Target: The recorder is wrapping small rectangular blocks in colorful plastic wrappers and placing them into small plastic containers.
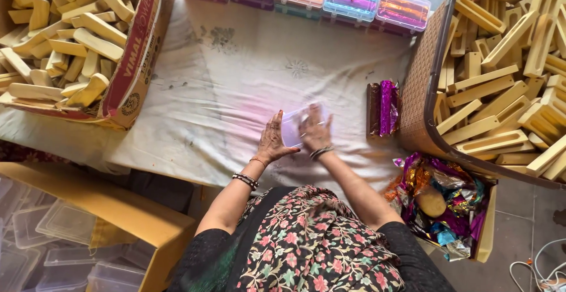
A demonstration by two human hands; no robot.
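Hands meet mid-cloth on small clear plastic box [293, 128]. Left hand [272, 140] cups box's left edge, fingers curled around it; right hand [316, 129] lies flat on top, fingers pressing down. Foil-wrapped bars [383, 108] lie just right of box; basket of yellow blocks [420, 85] further right. Risk: uneven press could skew lid or slide box on loose white cloth [236, 91].

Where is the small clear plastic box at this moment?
In the head view the clear plastic box lies on the white cloth near the middle, between the left hand and the right hand, left of the foil-wrapped packets.
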